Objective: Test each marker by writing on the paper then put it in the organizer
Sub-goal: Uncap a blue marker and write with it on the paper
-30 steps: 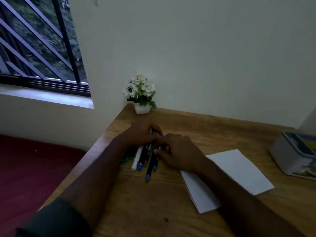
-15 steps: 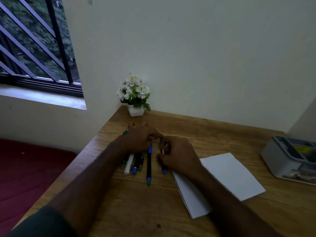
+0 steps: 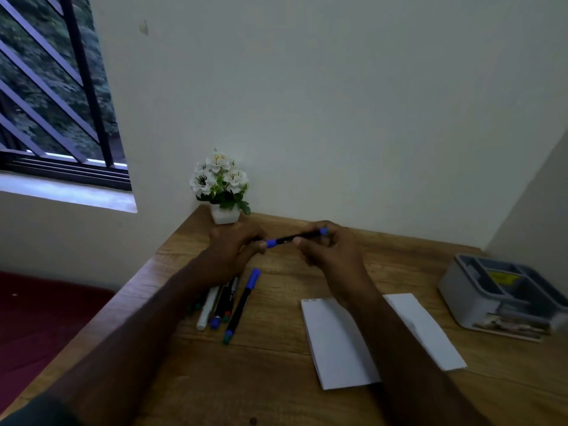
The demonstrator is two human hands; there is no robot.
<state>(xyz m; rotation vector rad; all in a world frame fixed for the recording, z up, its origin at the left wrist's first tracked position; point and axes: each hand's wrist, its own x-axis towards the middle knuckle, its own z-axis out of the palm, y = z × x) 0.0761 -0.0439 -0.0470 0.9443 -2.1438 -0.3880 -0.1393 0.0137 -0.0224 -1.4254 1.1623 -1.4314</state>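
A black marker with blue ends (image 3: 289, 239) is held level above the wooden desk (image 3: 276, 358) between both hands. My left hand (image 3: 235, 252) pinches its left blue end. My right hand (image 3: 330, 252) curls round its right part. Several other markers (image 3: 229, 299) lie in a loose bunch on the desk below my left hand, one with a blue cap lying apart to the right. A folded white paper (image 3: 338, 339) lies under my right forearm. The grey organizer (image 3: 504, 298) stands at the right edge.
A small white pot of white flowers (image 3: 222, 187) stands in the desk's back left corner against the wall. A barred window is at the upper left. Beyond the desk's left edge lies a dark red surface (image 3: 46, 327).
Both hands have lifted off the bunch of markers and raised one blue-ended marker up and to the right, above the desk. The camera has tilted and shifted slightly.
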